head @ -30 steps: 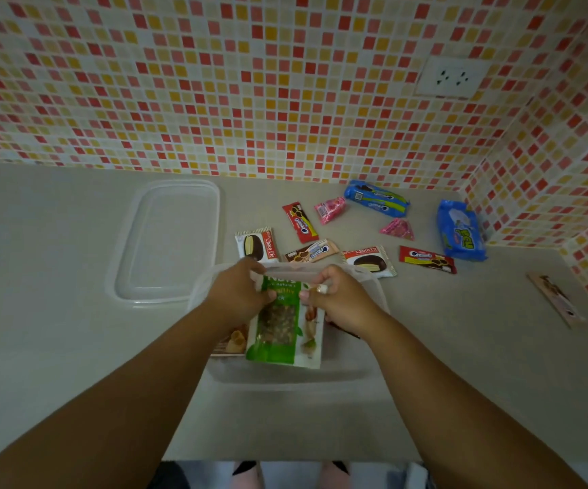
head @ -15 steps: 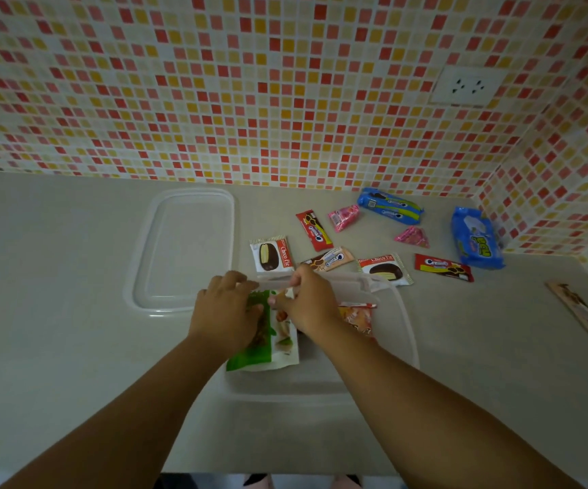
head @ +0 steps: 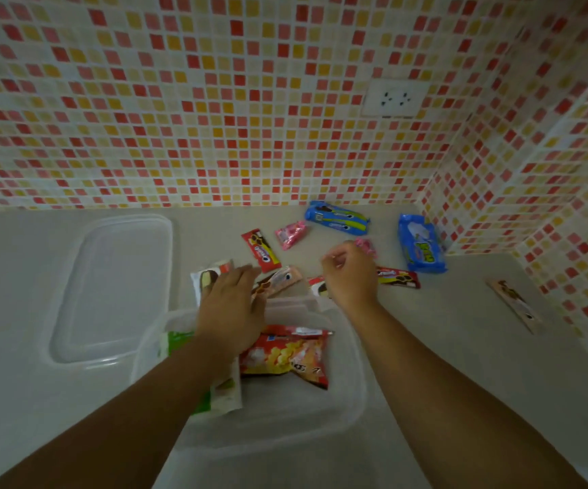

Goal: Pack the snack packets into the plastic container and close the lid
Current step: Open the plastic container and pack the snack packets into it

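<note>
Green packet [head: 176, 342] released; now lying in the tub [head: 350, 411] at its left side, mostly hidden under the left forearm. Beside it, toward the middle, a red-orange packet [head: 287, 356], also inside. One second ago both hands held the green packet over the tub; half a second ago still pressing it in at the left. Now both hands past the far rim, out over the loose snacks on the worktop [head: 444, 347].

Left hand [head: 230, 308]: grip wide, fingers spread flat, nothing held, hovering over or touching a white pie packet [head: 206, 277] and a brown wafer packet [head: 280, 278]; contact cannot be told. Right hand [head: 350, 273]: grip narrow, fingers curled loosely; holding anything or not, cannot tell. Partly covering a second pie packet [head: 317, 285].

Meaning for the task: two packets packed, next pick under way, probably one per hand. Still out on the worktop: red bar [head: 260, 249], pink sweet [head: 289, 234], second pink sweet [head: 366, 246] just beyond the right hand, long blue pack [head: 336, 217], wide blue pack [head: 421, 245], red bar at right [head: 400, 277], pale stick [head: 514, 305] well apart near the right wall.

Lid [head: 116, 287] off, flat on the worktop left of the tub. Closing not yet due.
</note>
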